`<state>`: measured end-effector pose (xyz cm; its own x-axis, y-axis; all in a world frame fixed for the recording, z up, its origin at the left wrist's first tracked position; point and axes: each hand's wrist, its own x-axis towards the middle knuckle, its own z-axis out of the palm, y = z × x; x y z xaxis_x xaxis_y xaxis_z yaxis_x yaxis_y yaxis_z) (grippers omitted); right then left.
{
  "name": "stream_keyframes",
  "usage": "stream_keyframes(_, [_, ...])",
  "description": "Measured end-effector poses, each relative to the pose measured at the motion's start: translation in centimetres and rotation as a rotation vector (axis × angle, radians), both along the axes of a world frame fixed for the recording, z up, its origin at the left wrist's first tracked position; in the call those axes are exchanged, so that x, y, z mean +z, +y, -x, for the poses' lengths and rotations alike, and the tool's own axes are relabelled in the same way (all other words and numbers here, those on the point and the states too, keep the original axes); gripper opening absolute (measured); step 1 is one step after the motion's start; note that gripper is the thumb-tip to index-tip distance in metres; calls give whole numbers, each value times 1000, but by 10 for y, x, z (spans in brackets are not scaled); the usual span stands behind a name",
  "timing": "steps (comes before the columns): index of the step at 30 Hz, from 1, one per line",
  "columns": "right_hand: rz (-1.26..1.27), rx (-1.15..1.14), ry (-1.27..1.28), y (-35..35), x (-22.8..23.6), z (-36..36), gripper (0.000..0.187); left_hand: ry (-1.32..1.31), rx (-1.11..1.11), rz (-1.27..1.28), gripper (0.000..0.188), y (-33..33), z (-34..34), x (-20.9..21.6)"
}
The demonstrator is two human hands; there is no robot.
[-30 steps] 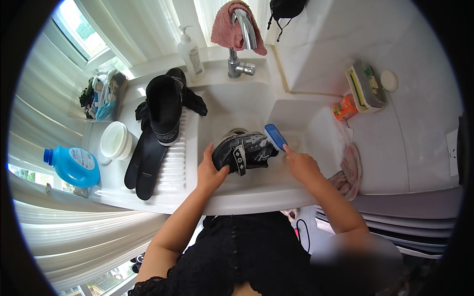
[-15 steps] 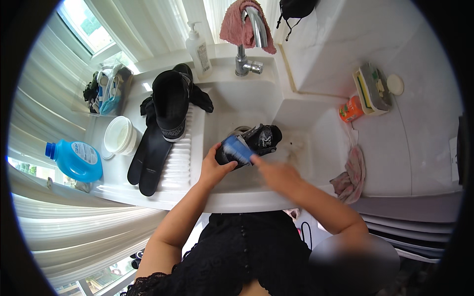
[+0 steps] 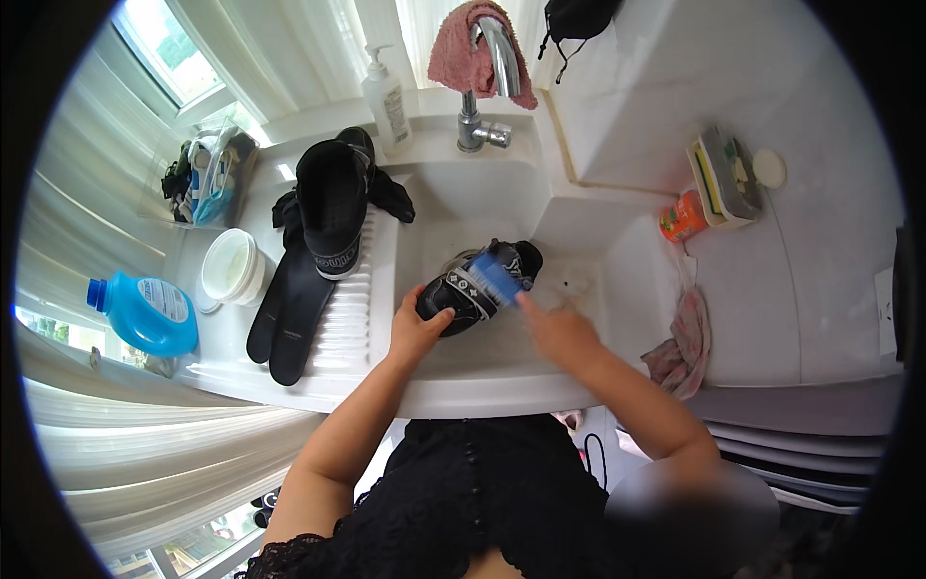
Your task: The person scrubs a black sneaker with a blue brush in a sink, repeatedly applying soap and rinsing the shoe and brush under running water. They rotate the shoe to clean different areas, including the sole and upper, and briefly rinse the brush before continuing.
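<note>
A black shoe (image 3: 457, 300) with white patterning lies tilted in the white sink (image 3: 492, 384). My left hand (image 3: 418, 326) grips its near left end, the thumb pressed on top. In my right hand (image 3: 561, 335) is a blue scrubbing brush (image 3: 497, 280), its head lying against the shoe's upper toward the far right end. The fingers of that hand are closed on the brush's near end and slightly smeared by motion. Part of the drain shows behind the shoe.
On the ribbed drainboard at left are another black shoe (image 3: 333, 207) and two black insoles (image 3: 292, 333). Beyond them stand a white tub (image 3: 234, 268), a blue detergent bottle (image 3: 152, 314) and a pump bottle (image 3: 388, 104). A pink cloth (image 3: 453, 53) drapes the faucet (image 3: 470, 128); a rag (image 3: 687, 338) hangs at right.
The brush has slid along the shoe from its near left part to its far right part, uncovering the patterned strap. My right hand has moved slightly right; my left keeps its grip.
</note>
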<state>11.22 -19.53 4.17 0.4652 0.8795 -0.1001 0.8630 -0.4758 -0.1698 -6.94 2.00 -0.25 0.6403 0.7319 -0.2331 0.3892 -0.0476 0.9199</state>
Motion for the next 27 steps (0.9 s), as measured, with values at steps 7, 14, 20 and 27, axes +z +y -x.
stream_keyframes(7, [-313, 208, 150, -2, 14, 29, 52, -41, -87, -149, 93, 6, 2, -4])
stream_keyframes(14, [-133, 91, 201, 11, 31, 50, 53, -30, 19, 273, 71, -2, -4, 17])
stream_keyframes(20, [-85, 4, 144, 14, 18, 33, 53, -36, 29, 343, 54, -8, -4, 31])
stream_keyframes(27, [-56, 0, 263, 15, 30, 25, 48, 3, 82, 590, 64, -10, -2, 37])
